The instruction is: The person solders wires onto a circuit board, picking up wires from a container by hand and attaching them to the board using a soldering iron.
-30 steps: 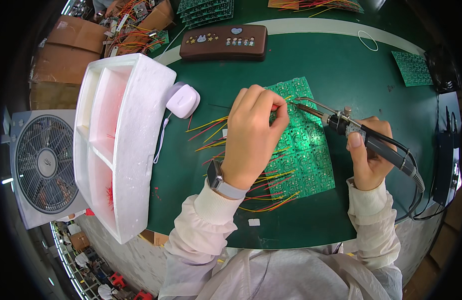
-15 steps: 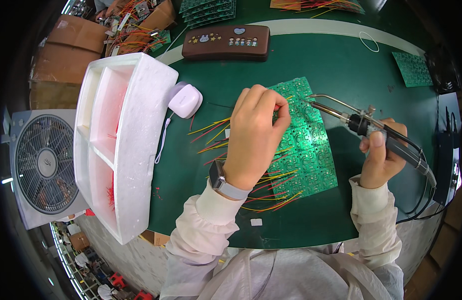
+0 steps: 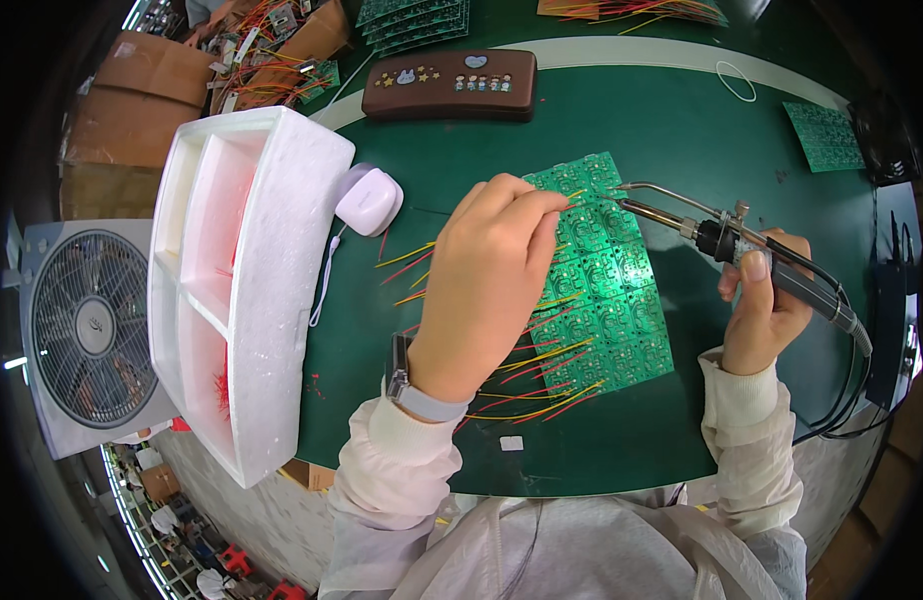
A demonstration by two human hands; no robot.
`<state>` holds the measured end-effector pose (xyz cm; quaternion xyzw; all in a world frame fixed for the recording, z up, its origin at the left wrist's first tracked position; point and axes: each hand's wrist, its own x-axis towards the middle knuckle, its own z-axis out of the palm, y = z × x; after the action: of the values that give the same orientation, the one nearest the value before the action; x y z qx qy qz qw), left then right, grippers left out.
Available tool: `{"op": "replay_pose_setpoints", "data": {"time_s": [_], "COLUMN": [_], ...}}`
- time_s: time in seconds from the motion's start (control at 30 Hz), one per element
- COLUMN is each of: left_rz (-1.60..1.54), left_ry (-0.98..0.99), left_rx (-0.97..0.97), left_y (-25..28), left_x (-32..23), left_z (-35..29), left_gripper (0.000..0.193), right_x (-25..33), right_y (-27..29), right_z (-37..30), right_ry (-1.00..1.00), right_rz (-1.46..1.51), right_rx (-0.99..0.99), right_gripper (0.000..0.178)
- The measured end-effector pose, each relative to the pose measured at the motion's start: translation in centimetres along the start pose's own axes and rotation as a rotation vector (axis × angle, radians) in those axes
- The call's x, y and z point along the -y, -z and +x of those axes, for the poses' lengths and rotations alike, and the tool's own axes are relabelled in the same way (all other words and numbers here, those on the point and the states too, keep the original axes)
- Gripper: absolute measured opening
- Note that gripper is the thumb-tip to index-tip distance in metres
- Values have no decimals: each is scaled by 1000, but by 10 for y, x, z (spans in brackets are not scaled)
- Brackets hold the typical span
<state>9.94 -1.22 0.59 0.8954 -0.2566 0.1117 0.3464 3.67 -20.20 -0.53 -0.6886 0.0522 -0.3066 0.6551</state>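
Observation:
A green panel of circuit boards (image 3: 612,290) lies on the table before me, with red and yellow wires (image 3: 557,350) along its left side. Over the panel's upper left part, my left hand (image 3: 492,270) has thumb and finger pinched together on a thin yellow wire (image 3: 576,194), its end poking out past the fingertips. My right hand (image 3: 767,310) grips a soldering iron (image 3: 727,245) with a bent metal solder-feed tube (image 3: 672,190) above it. Iron tip and tube end are close together over the panel's upper right part, just right of my left fingertips.
A white foam box (image 3: 282,260) with compartments holds red bits at left, beside a lilac case (image 3: 370,202). Farther back sit a brown pencil case (image 3: 452,85), stacked circuit boards (image 3: 417,20) and another board panel (image 3: 824,137). A fan (image 3: 92,325) stands far left.
My left hand has shifted a little left, its fingers straightening; the red seen between its fingers is now hidden. My right hand and the soldering iron have barely moved.

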Motion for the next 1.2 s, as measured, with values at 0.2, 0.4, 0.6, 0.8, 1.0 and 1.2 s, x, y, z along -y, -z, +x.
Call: {"op": "replay_pose_setpoints", "data": {"time_s": [0.2,0.4,0.6,0.8,1.0,1.2], "left_rz": [8,-79,72,61,23,21], "left_ry": [47,223,98,121,129,147], "left_rx": [-50,-227,-174,-163,-186,-207], "left_y": [21,20,-17,-23,-26,-29], "left_x": [1,-21,-28,-22,-19,-18], "left_z": [1,-16,-24,-28,-30,-30], "left_gripper": [12,9,11,13,14,14], "right_x": [-1,4,7,8,6,6], "right_y": [5,13,16,12,15,12], "right_z": [-1,-10,-21,-22,-22,-21], "right_ry": [-2,-111,-196,-218,-248,-265], "right_rz": [-14,0,-18,3,-12,-11], "right_rx": [14,-99,-66,-55,-11,-16], "right_gripper": [20,20,18,17,18,18]}}
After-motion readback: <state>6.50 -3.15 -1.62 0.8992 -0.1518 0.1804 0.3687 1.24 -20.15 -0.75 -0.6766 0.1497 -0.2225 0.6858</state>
